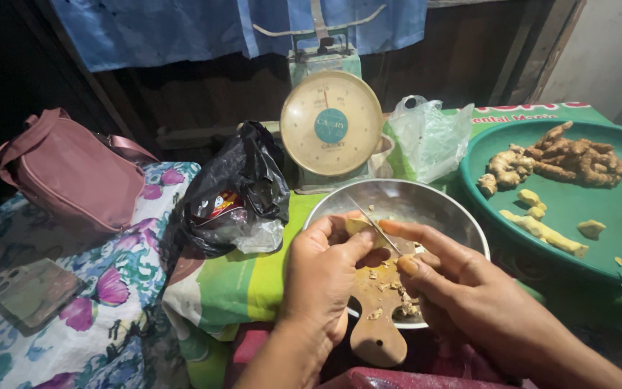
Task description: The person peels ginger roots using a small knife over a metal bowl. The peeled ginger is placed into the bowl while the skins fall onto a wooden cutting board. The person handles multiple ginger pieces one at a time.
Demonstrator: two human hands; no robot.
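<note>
Both my hands meet over the metal bowl [426,198]: my left hand [322,277] pinches a small piece of ginger [358,227], and my right hand [444,277] is closed on a thin knife [372,222] whose blade lies against it. Under them a small wooden board [377,317] catches peelings. At the table's right edge a green tray [577,209] holds ginger roots [563,158] and peeled bits. Behind the bowl stand a scale [330,122] and a black bag [235,191]; a pink handbag [73,173] sits far left.
</note>
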